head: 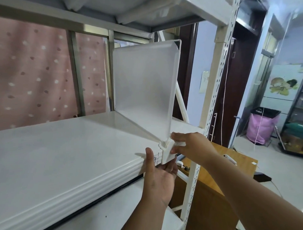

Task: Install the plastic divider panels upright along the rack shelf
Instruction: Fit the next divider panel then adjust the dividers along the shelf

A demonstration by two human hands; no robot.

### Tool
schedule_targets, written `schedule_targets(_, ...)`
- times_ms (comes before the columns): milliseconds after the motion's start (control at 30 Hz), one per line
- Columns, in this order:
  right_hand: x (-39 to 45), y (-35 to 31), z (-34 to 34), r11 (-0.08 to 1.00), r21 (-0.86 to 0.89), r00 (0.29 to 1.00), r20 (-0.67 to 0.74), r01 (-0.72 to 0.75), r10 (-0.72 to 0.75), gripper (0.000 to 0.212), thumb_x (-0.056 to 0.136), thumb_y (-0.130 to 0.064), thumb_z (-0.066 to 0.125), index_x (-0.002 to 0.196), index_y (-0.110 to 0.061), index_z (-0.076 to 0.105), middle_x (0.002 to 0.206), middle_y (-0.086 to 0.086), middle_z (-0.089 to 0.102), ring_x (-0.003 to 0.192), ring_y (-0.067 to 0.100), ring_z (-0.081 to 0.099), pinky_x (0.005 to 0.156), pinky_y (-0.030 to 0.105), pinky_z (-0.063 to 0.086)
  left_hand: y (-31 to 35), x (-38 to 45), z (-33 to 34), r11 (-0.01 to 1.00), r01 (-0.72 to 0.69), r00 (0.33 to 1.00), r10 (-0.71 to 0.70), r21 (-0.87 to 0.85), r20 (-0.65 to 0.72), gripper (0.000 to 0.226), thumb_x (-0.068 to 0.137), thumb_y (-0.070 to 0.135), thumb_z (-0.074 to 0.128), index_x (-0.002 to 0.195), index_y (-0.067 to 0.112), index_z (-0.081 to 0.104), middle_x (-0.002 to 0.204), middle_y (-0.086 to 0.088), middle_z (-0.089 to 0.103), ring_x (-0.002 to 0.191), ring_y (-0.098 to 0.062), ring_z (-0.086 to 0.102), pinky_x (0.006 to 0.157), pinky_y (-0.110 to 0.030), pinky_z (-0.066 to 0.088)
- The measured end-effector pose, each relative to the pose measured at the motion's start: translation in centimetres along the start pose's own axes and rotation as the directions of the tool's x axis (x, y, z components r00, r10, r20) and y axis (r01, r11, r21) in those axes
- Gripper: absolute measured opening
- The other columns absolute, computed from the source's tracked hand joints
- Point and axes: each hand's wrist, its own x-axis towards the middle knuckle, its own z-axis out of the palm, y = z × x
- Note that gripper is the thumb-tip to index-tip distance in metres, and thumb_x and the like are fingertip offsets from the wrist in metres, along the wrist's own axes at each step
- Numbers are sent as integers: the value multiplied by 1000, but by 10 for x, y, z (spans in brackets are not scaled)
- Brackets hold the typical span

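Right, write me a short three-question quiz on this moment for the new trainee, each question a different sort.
1. True or false: the divider panel stands upright on the rack shelf.
2. Multiple choice: where is the white clip at the panel's foot? A) at the shelf's back edge B) over the shelf's front edge C) on the floor
3. Fill in: the left hand is open below the clip with its ____ up, while the right hand touches the clip from the side.

Key: 1 true; 2 B; 3 palm
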Motion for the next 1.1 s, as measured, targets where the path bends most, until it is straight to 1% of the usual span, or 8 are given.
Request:
schedule_targets(133,-3,-2,-1,998,-53,1000,-9,25,-26,66,77,-57,74,139,-39,57,135,-14,65,124,18,58,106,40,47,-1,-2,-1,1000,22,1000,-22,9,14,91,71,62,78,150,25,50,134,-24,71,119,-37,70,87,-40,58)
schedule_targets(267,-1,-5,-2,986,-163,999,-21,34,-38,75,71,-69,72,138,-39,58,129,-11,69,117,19,61,99,37,51,1,1,-6,1000,6,1000,-7,23,18,77,80,56,77,146,24,56,140,-25,68,128,-41,65,99,-42,56)
schedule_targets(433,-5,-9,1,981,-193,997,-69,27,-41,79,67,-74,71,137,-39,59,127,-13,70,116,17,62,93,35,49,3,1,-8,999,-17,999,18,-34,43,72,77,51,82,139,20,66,132,-23,72,98,-29,76,72,-33,63)
schedule_targets(533,-9,-13,4,982,-187,997,-78,9,-24,85,65,-78,68,138,-38,58,127,-12,70,114,18,62,93,36,50,5,-3,-11,997,-19,999,22,-77,43,69,76,47,85,136,19,67,124,-22,75,88,-27,80,68,-33,63)
schedule_targets(633,-14,-21,4,979,-205,997,-74,-6,-10,97,56,-89,54,138,-37,57,126,-11,70,110,19,64,91,37,53,8,-8,-13,991,-20,998,28,-132,57,66,73,44,87,131,17,70,114,-22,78,83,-29,81,65,-34,63)
schedule_targets(733,-19,-30,5,971,-236,998,-68,-21,5,111,49,-98,44,139,-35,55,125,-9,70,108,20,65,87,37,54,10,-13,-16,987,-19,998,28,-157,51,70,70,45,89,132,18,69,114,-23,77,85,-33,81,71,-35,64)
schedule_targets(967,-26,-44,5,978,-196,997,-47,-68,60,108,55,-93,59,142,-32,50,130,-7,67,112,21,64,90,35,53,18,-24,-15,979,-2,999,10,-204,39,83,71,45,88,144,15,61,110,-24,79,84,-34,81,65,-35,64)
schedule_targets(1100,-28,-48,3,972,-223,997,-42,-76,69,119,41,-101,43,137,-31,53,129,-7,67,110,20,64,82,34,52,16,-25,-11,982,-51,998,55,-182,14,73,81,43,82,144,11,61,110,-18,81,87,-27,81,73,-35,65)
